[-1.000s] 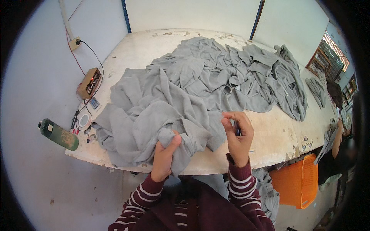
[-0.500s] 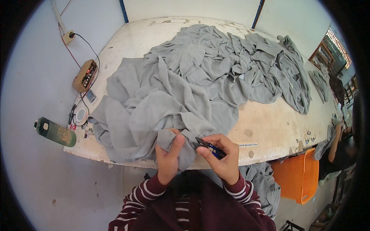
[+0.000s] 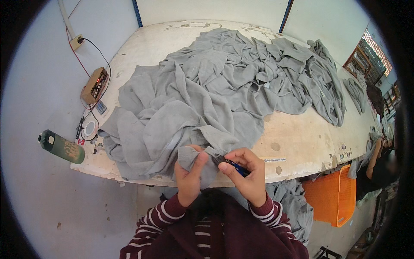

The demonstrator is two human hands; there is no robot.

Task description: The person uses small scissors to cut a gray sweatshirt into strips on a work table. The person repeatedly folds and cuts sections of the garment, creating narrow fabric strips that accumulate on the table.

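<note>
My left hand [image 3: 189, 176] is closed on the edge of a grey garment [image 3: 187, 158] at the table's front edge, thumb on top. A ribbed-looking band of the cloth stands up between thumb and fingers. In my right hand [image 3: 251, 176] are small blue and black thread snips [image 3: 238, 168], gripped between thumb and fingers. Their dark tip points left and meets the cloth just beside my left thumb; my fingers partly cover it. The rest of the grey fabric lies rumpled behind my hands.
More grey garments [image 3: 284, 73] heap across the pale worktable [image 3: 297, 142]. On the left are a green bottle [image 3: 62, 147], a brown box with knobs [image 3: 95, 85], a remote [image 3: 101, 107] and cables. An orange basket [image 3: 327, 196] stands below right, near another person's arm [image 3: 374, 159].
The snips' tip has moved slightly left and further into the cloth, with my right fingers drawn closer around them. My left hand keeps its hold on the garment.
</note>
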